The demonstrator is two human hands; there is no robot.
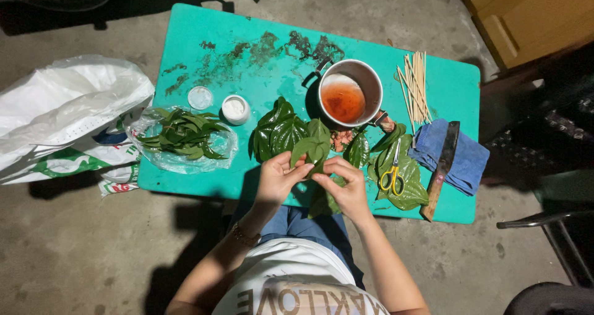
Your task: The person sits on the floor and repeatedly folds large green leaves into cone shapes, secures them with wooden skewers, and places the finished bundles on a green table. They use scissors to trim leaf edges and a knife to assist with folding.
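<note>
Both hands meet at the near edge of the table, the left hand [276,177] and the right hand [346,188] closed fingertip to fingertip around one green leaf [311,149], which they pinch between thumbs and fingers just above the lap. Under and all around the grip spreads the turquoise table [247,73], smeared dark along its far side. Well off to the left of the hands lies a big white sack [62,104], and nearer on that side a clear plastic bag of leaves [182,135]. Just beyond the grip sits a metal pot [350,92] with reddish liquid, with loose dark leaves [278,132] fanned between it and the hands. To the right lie a blue cloth [467,160] with a large knife [442,166] across it, wooden skewers [417,92], then yellow-handled scissors [392,177] on more leaves. Smallest are a white jar [235,109] and its lid [200,97], far left of the grip. By the look of it, no finished folded pieces show anywhere, so most of the leaves seem still unworked.
</note>
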